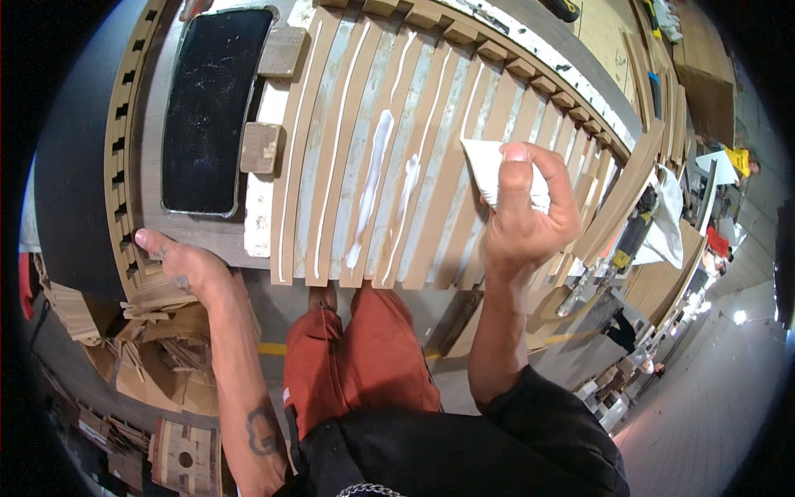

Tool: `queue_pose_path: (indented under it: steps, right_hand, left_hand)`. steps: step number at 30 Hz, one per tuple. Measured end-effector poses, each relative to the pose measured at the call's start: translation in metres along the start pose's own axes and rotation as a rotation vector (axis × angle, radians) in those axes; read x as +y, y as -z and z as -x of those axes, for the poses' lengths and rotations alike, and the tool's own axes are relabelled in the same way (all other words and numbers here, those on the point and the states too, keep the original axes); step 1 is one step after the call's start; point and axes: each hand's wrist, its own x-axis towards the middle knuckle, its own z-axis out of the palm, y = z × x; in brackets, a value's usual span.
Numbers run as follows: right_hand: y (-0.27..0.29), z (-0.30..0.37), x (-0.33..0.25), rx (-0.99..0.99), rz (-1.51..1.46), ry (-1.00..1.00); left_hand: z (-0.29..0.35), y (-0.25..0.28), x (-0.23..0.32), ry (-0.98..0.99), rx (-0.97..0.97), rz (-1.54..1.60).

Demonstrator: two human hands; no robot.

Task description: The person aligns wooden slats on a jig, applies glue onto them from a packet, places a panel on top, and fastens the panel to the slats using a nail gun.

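Observation:
My right hand (530,199) is closed round a white glue bag (484,170), its pointed corner over the slats. Beneath it, a row of light brown wooden slats (339,149) lies side by side with gaps between them. Thin white glue lines (319,224) run along several slats on the left. Two of these have wider smeared glue patches (377,157). My left hand (186,269) rests at the near edge of the table, thumb stretched out against a notched wooden strip (122,166); its other fingers are hidden.
A black phone (211,108) lies left of the slats, beside two small wooden blocks (263,147). A notched wooden rail (497,51) borders the slats' far ends. On the right are a drill (633,240) and loose boards (621,195). Cardboard boxes with wood scraps (170,373) stand below left.

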Motion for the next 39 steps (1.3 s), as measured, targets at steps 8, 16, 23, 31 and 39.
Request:
queue_pose_path:
  steps: [8, 16, 23, 31, 39]
  right_hand:
    - [0.016, 0.039, -0.011, -0.02, 0.152, 0.076]
    - [0.038, 0.075, -0.011, -0.12, 0.163, 0.179]
    - [0.052, 0.099, -0.018, -0.19, 0.191, 0.127]
    - [0.063, 0.089, -0.024, -0.231, 0.176, 0.042]
    - [0.017, -0.018, 0.013, 0.156, 0.054, -0.019]
  left_hand:
    - [0.006, 0.0, 0.011, 0.081, 0.032, -0.176]
    - [0.005, 0.002, 0.009, 0.021, 0.063, -0.436]
    - [0.003, 0.004, 0.006, -0.023, 0.043, -0.38]
    - [0.003, 0.005, 0.009, -0.034, 0.025, -0.373]
    - [0.005, -0.002, 0.001, 0.0, 0.012, -0.022]
